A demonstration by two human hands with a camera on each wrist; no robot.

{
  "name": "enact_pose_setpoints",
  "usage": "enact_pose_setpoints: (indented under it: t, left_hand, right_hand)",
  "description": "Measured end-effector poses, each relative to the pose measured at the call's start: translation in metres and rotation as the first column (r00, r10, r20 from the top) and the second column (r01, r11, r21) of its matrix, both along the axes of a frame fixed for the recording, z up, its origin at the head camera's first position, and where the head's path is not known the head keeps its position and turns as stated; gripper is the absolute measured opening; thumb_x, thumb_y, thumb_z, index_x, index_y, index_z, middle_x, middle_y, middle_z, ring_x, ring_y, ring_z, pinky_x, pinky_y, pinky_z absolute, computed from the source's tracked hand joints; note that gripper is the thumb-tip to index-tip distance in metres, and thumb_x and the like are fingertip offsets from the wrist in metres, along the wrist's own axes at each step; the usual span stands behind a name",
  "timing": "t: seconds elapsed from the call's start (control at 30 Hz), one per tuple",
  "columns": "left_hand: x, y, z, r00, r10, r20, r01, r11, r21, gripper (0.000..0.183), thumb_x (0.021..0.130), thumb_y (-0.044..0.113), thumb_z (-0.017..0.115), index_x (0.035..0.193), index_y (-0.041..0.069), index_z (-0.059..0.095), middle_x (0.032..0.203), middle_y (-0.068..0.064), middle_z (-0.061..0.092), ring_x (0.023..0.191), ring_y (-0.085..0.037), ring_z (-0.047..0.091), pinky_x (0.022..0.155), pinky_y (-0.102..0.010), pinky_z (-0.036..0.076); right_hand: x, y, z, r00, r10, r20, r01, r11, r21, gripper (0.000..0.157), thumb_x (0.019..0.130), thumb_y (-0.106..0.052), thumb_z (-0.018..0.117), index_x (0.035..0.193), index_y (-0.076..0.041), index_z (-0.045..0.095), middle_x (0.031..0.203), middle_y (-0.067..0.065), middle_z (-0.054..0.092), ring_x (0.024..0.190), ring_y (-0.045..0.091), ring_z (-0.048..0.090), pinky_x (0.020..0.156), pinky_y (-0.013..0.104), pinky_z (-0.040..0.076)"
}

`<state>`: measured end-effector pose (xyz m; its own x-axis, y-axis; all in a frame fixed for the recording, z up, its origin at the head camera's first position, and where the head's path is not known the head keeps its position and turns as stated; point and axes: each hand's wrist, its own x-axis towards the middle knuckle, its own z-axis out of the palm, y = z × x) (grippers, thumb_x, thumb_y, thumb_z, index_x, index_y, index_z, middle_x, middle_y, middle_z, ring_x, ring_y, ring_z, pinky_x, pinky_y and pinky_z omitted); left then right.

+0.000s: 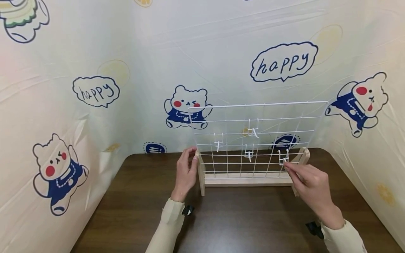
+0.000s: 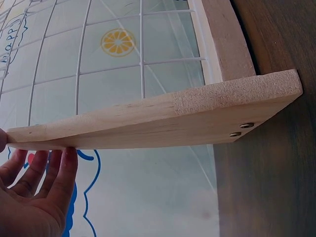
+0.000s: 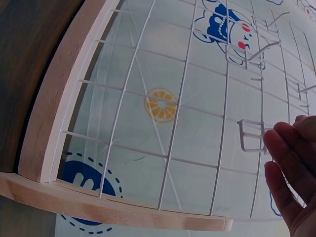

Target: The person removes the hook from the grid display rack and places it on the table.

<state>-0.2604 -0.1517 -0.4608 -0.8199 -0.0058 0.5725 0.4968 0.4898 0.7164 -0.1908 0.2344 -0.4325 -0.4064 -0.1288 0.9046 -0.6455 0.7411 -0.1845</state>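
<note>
A white wire grid rack [image 1: 259, 104] stands upright in a wooden stand [image 1: 248, 181] on the table. My left hand [image 1: 186, 175] grips the top of the left wooden side piece [image 2: 148, 128], its fingers against the outer side. My right hand [image 1: 314, 186] pinches a white wire hook [image 1: 280, 162] at the grid's lower right; the fingertips cover part of it. In the right wrist view, this hook's squared frame [image 3: 242, 137] shows beside the fingertips. Three more white hooks hang on the grid: an upper one [image 1: 254, 132], a left one [image 1: 218, 144] and a lower middle one [image 1: 248, 154].
The dark brown wooden table [image 1: 234, 218] extends in front of the stand and to both sides. A pale sheet [image 1: 221, 63] printed with cartoon bears and "happy" bubbles surrounds it at the back and sides. Two screw heads [image 2: 246, 125] show on the left side piece.
</note>
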Motion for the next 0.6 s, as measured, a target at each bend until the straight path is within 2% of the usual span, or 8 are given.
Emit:
enact_pose_setpoints:
  t: [0.27,0.43,0.6]
  left_hand:
    - [0.0008,-0.0001,-0.0008,1.000,-0.004,0.011,0.004,1.000,0.009,0.030,0.109,0.019,0.052,0.136,0.009,0.060,0.129,-0.011,0.067,0.114,-0.028,0.068,0.090,-0.050,0.062]
    - [0.0004,-0.0003,-0.0010,1.000,-0.010,0.016,0.010,1.000,0.018,0.030,0.109,0.020,0.052,0.137,0.009,0.059,0.129,-0.012,0.066,0.114,-0.029,0.067,0.090,-0.052,0.061]
    - [0.0005,-0.0005,-0.0011,1.000,-0.003,0.028,0.002,1.000,0.010,0.030,0.110,0.019,0.051,0.137,0.010,0.060,0.129,-0.010,0.066,0.114,-0.027,0.068,0.089,-0.047,0.061]
  right_hand:
    - [0.0000,-0.0006,-0.0033,1.000,0.003,-0.018,-0.003,1.000,0.009,0.059,0.105,-0.051,0.053,0.091,-0.002,0.083,0.081,0.010,0.081,0.063,0.022,0.070,0.064,0.018,0.054]
    - [-0.0001,-0.0008,-0.0042,0.999,0.009,-0.040,-0.008,1.000,0.011,0.057,0.106,-0.048,0.054,0.091,-0.002,0.083,0.080,0.010,0.080,0.061,0.021,0.069,0.058,0.023,0.052]
    - [0.0009,-0.0007,-0.0051,0.999,0.009,-0.044,-0.009,1.000,0.015,0.056,0.106,-0.047,0.055,0.090,-0.002,0.083,0.077,0.010,0.080,0.056,0.018,0.064,0.054,0.023,0.046]
